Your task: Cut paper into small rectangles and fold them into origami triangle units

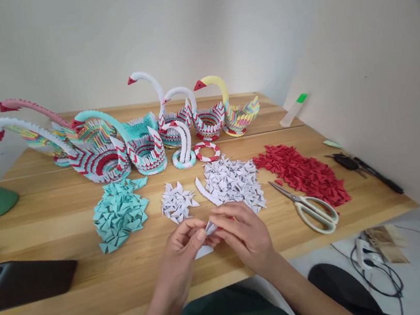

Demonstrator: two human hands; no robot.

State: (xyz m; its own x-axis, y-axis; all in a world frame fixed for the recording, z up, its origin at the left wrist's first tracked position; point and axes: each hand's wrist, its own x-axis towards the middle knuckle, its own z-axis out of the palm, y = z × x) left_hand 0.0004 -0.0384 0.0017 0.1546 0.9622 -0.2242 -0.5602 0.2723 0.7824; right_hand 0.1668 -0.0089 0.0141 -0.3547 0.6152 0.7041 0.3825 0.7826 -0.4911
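Close to the table's front edge, my left hand [185, 244] and my right hand [244, 231] pinch a small folded white paper piece [210, 227] between them. Below the fingers lies a flat white paper slip [203, 251], partly covered by my hands. Just beyond sit a small heap of white folded triangles [178, 202] and a larger white heap [234, 180]. A curved white strip of joined pieces [207, 192] rests between these heaps. Teal triangles [120, 214] are piled to the left, red triangles [306, 172] to the right.
Several finished paper swans [97, 160] stand along the back, with a red-and-white paper ring [207, 151] before them. Scissors [313, 210] lie at right, near keys [345, 162] and a black pen-like tool [379, 175]. A dark box [28, 282] stands at left. A power strip [365, 253] is on the floor.
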